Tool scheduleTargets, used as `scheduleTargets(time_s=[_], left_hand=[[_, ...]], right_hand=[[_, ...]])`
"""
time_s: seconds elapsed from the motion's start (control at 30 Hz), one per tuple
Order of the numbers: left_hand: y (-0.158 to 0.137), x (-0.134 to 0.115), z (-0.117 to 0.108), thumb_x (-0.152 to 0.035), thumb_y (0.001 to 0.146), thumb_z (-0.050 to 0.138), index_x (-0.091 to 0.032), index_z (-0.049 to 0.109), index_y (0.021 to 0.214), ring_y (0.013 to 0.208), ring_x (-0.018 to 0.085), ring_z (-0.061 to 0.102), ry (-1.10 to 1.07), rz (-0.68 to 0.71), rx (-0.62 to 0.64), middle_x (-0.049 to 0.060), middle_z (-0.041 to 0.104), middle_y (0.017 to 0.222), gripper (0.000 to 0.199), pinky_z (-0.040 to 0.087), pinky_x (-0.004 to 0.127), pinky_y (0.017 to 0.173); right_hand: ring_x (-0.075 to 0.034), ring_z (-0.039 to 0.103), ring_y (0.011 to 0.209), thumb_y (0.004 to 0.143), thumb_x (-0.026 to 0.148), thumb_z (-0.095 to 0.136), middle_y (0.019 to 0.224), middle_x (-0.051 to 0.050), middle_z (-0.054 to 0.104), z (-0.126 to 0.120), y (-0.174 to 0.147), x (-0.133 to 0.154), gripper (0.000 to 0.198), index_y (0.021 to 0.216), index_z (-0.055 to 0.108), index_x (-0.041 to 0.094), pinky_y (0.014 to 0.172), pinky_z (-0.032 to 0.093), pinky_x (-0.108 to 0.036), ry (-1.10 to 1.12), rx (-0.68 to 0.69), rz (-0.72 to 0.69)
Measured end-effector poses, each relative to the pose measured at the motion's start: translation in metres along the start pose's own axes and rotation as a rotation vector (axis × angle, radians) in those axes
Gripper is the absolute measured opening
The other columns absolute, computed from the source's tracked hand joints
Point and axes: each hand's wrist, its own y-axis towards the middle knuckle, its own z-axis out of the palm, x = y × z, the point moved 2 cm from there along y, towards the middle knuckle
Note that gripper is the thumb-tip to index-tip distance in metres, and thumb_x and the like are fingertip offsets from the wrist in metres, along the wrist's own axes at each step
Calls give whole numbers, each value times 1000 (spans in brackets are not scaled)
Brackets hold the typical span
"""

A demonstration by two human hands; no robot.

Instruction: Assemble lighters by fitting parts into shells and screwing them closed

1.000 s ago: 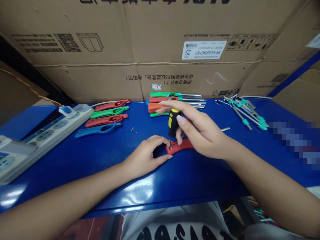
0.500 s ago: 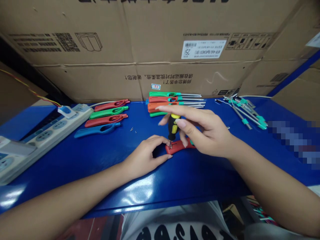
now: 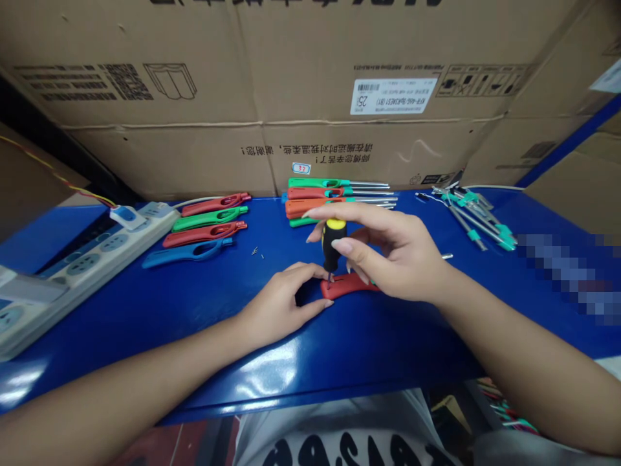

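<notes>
My left hand [image 3: 286, 301] pinches the end of a red lighter [image 3: 347, 285] between thumb and fingers, keeping it flat on the blue table. In my right hand [image 3: 398, 252] is a short black and yellow screwdriver [image 3: 332, 249], held upright with its tip down on the lighter's left end. My right hand covers the lighter's other end, where a bit of green shows. Several tiny screws [image 3: 255, 251] lie on the table beyond my left hand.
Red, green and blue handle shells [image 3: 208, 219] lie in a row at left beside a white power strip [image 3: 92, 272]. Behind my hands are several lighters with metal tubes [image 3: 339, 192]. A pile of metal tubes with green parts [image 3: 478, 217] lies at right. Cardboard [image 3: 310, 97] stands at the back.
My right fingers have shifted around the screwdriver handle, and the handle has turned so its yellow patch faces another way. My left hand and the red lighter stay in place.
</notes>
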Motion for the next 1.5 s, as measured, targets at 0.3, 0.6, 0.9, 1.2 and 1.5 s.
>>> scheduleTargets(time_s=[0.3,0.6,0.9,1.2,1.5], left_hand=[[0,1,2,-20,84,78,-19,67,107,102,22,71,9,-15,-27,5,75,109,26,56,36,94],[0,-1,0,-22,88,75,-21,64,111,104,21,69,2,-26,17,3,73,111,26,54,36,94],[0,-2,2,-22,89,74,-21,65,109,104,22,70,10,-37,22,3,74,111,22,54,36,93],[0,-3,5,-22,91,68,-18,63,106,104,25,70,-36,-2,1,8,73,110,16,55,40,92],[-9,-18,-15,-17,92,65,-26,49,134,116,26,66,145,-119,171,8,69,123,45,53,43,100]], right_hand=[[-14,64,77,90,31,74,100,-4,72,1,-1,3,22,108,70,21,64,55,-26,-302,-123,-190],[-13,69,96,103,18,44,114,-6,73,-2,1,1,34,133,61,18,85,57,-27,-79,27,-106],[-13,68,86,96,21,61,104,-3,75,1,1,3,19,113,69,20,80,55,-27,-206,-68,-119],[-19,70,92,103,36,51,108,-6,73,16,-6,24,28,119,67,20,79,55,-29,-662,-107,-40],[-14,66,76,101,28,54,101,-5,69,-21,-4,12,17,114,64,22,65,56,-27,-417,-387,24]])
